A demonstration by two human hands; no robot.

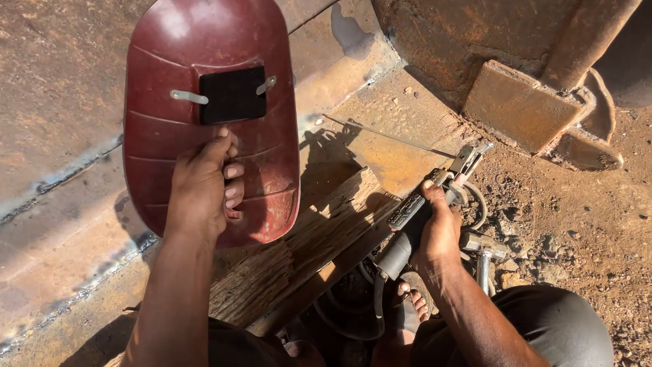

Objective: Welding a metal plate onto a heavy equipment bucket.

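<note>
Far left: rusty steel plate [61, 88] w/ a weld seam [68, 170] running diagonally across it.

Left hand [204, 187] is closed round the handle on the back of a dark red shield [204, 102], fingers curled in, thumb up along the shell. Shield is held flat-ish over the plate, inside face toward the cam, so its dark lens [233, 94] w/ two metal clips sits between the head & the seam – prob. kept ready to screen the eyes.

Middle: a weathered wood block [305, 251] lies across the plate edge, by the person's knees & just under the right forearm; it may serve as a rest, can't say for sure.

Right hand [435, 228] is wrapped tight on the grip of an electrode holder [421, 204]. Its jaw end points up-right & clamps a thin rod [387, 136], which slants out left over the plate, tip near the seam by the shield's edge. Cable [370, 306] drops from the holder's butt toward a sandalled foot [407, 306].

Right: a hammer [483, 248] lies on reddish dirt [584, 224], just beside the right hand, within easy grab. Above it, a rusty steel bracket [523, 105] on a big curved body.
</note>
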